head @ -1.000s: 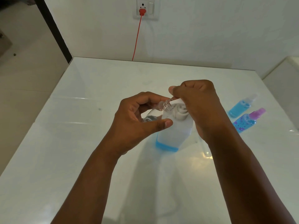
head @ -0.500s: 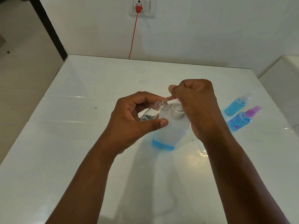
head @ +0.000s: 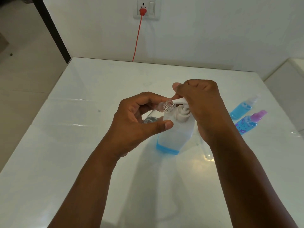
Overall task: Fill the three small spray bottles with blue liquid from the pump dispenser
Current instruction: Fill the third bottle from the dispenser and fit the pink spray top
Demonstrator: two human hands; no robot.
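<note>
A translucent pump dispenser [head: 174, 139] stands mid-table, with only a thin layer of blue liquid at its bottom. My right hand [head: 200, 107] is curled over its white pump head, thumb near the spout. My left hand [head: 138, 122] grips a clear, uncapped small spray bottle [head: 167, 106], tilted so that its threaded neck sits right at the spout tip. Two more small spray bottles lie on their sides at the right, both holding blue liquid: one with a clear cap [head: 243, 106] and one with a purple cap [head: 250, 121].
The white glossy table [head: 82, 145] meets a white wall at the back. A red cord [head: 137, 40] hangs from a wall socket down behind the table. A small clear part [head: 206, 153] lies by my right wrist. A white ledge [head: 292, 74] stands at the far right.
Both hands keep the same hold on the clear bottle and the pump head. Only the view has shifted slightly.
</note>
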